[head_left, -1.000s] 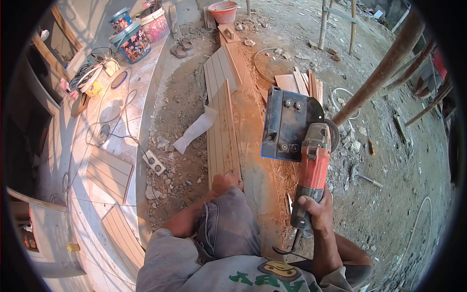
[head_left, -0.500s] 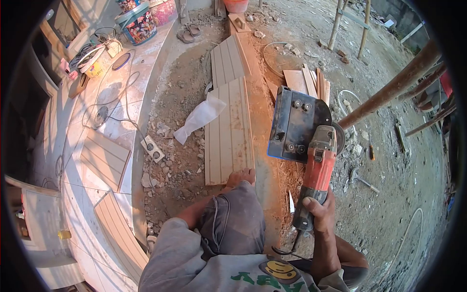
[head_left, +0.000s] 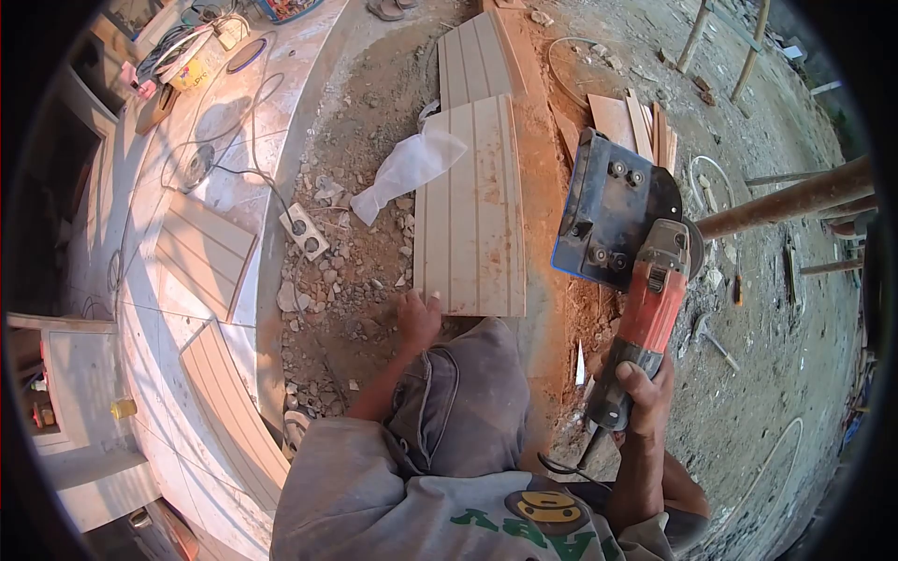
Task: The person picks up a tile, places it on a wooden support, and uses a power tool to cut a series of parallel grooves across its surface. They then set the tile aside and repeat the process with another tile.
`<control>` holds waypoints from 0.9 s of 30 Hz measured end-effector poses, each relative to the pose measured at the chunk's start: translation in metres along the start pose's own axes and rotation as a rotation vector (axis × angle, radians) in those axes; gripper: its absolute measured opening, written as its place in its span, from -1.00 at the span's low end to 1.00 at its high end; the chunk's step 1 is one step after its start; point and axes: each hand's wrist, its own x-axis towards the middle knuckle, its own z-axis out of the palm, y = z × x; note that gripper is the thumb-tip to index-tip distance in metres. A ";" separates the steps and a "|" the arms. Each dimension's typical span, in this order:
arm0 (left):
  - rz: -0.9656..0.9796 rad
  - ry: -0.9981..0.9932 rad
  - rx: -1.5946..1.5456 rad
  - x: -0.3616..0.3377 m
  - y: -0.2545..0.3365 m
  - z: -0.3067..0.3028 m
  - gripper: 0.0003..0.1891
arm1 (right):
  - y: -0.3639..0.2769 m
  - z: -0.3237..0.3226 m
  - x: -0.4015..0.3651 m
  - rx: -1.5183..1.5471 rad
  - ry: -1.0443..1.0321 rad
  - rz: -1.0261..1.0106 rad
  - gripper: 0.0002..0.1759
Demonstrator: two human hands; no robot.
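A long grooved beige tile (head_left: 477,224) lies on the ground in front of my knee, with a crumpled white plastic sheet (head_left: 408,170) over its left edge. At the tile's near left corner is my left hand (head_left: 418,318), its fingertips against the edge; whether it grips the tile is unclear. On the right, my right hand (head_left: 648,393) is wrapped round the rear body of a red and black angle grinder (head_left: 655,304). The grinder bears a black metal base plate (head_left: 619,210) with blue edges, held raised above the soil.
Another grooved tile (head_left: 477,61) lies beyond the first. A white power strip (head_left: 305,234) is left on the rubble. Cut tiles (head_left: 208,252) rest on the pale floor. Wooden poles (head_left: 786,198) and a hammer (head_left: 716,342) are on the right.
My left hand has moved left along the tile's near edge to its left corner. The view has shifted, and the grinder is still in my right hand.
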 end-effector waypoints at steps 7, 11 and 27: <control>-0.338 -0.092 0.039 0.023 0.000 0.000 -0.38 | 0.007 -0.001 0.005 -0.042 -0.014 0.040 -0.18; -0.336 -0.202 0.163 0.038 -0.010 0.010 -0.27 | 0.005 0.000 0.010 -0.024 -0.022 0.029 -0.22; -0.443 -0.491 -0.110 0.050 0.015 0.019 -0.11 | 0.005 0.007 0.019 0.013 -0.036 0.085 -0.31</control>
